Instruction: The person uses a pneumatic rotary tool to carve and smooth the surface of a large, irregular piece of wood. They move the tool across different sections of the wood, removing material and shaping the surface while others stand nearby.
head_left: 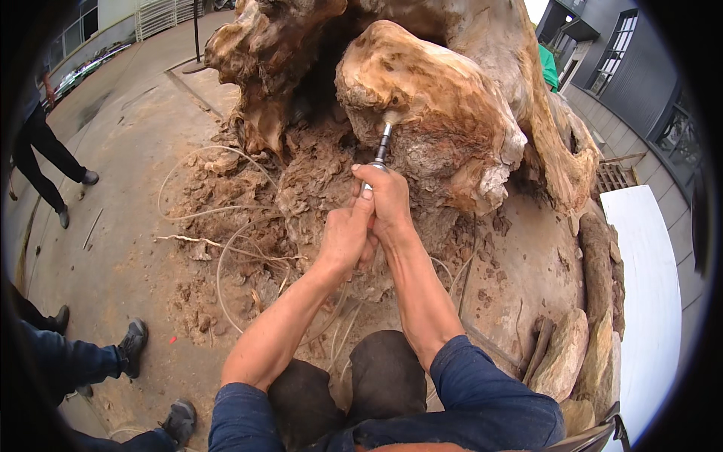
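Note:
Both hands are closed round a slim metal hand-held tool [383,143] with a dark ringed neck. My right hand [389,197] wraps the upper part of its body, thumb along the top. Just below and to the left, my left hand [345,235] grips it too, its fingers partly hidden. The tool's tip meets a pale spot on the rounded lobe of a huge gnarled tree root [429,90]. Crumbly brown bark and soil [312,181] hang beneath that lobe. A thin clear hose [221,290] loops over the ground by my left forearm; its joint with the tool is hidden.
Dirt clods and a thin pale root [207,241] litter the concrete around my knees. Split logs [561,358] and a white panel [644,279] stand at the right. Other people's legs and shoes [134,346] are at the left. A grey building [636,83] rises at far right.

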